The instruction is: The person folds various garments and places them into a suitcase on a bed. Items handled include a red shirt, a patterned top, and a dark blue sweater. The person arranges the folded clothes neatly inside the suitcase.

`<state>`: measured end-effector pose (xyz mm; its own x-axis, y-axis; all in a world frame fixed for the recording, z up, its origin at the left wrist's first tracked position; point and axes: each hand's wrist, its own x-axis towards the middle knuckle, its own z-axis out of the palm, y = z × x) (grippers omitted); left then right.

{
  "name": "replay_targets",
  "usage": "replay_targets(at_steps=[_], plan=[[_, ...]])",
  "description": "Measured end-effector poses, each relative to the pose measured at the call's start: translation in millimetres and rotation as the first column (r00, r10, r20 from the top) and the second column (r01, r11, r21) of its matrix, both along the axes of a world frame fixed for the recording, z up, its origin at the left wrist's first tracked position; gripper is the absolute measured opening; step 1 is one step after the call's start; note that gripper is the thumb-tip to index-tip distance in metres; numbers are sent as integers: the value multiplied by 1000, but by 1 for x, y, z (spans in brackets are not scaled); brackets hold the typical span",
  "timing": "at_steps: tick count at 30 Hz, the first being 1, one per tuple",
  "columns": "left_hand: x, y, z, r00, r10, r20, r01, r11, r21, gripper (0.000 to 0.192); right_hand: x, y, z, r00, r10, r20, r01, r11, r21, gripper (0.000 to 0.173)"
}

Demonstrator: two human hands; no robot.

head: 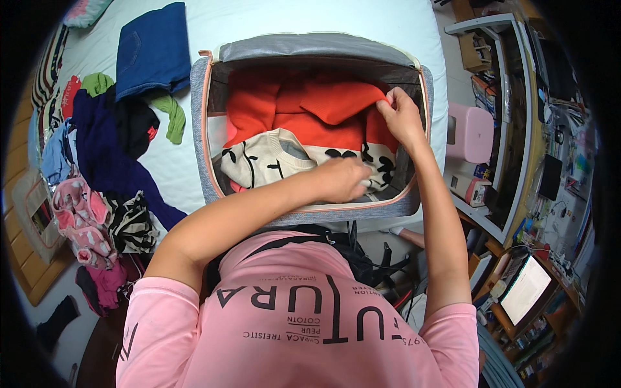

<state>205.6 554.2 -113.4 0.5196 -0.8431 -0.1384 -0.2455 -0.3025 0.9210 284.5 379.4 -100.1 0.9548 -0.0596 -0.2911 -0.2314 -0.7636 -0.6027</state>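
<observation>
A grey fabric storage box [305,216] with orange piping stands on the bed, its grey lid flap [315,47] folded back at the far side. Inside lies a knitted sweater [291,127], red in its upper part and cream with black patterns lower down. My right hand [401,114] pinches the red knit at the box's right side. Over the cream part, near the front wall, is my left hand [345,179]; its fingers are blurred, and whether they grip the cloth cannot be told.
Folded blue jeans [154,51] lie left of the box on the white bedsheet [310,17]. Beyond them is a pile of clothes with a dark purple garment [104,140] and a pink patterned one [80,208]. A pink plastic stool [473,132] stands right of the bed.
</observation>
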Motion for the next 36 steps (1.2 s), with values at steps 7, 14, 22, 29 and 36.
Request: replay_targets(at_steps=[7,14,22,29,36], plan=[[-4,-2,35,994,-85,-71,78,993,-86,26,-12,12,-28,920,152,-361,-103,983,152,67],[-11,-4,20,975,-168,-144,135,968,-213,26,-47,28,-23,683,619,-388,-729,536,-426,31],[7,9,16,851,-397,-343,318,910,-265,32,-61,41,-22,425,638,-642,-904,259,-340,38],[50,39,-5,974,-54,218,-73,842,534,55,-70,25,-29,283,661,-695,-937,344,-54,63],[51,73,-47,849,-308,429,-52,759,649,55,-78,17,-1,260,676,-689,-917,397,43,69]])
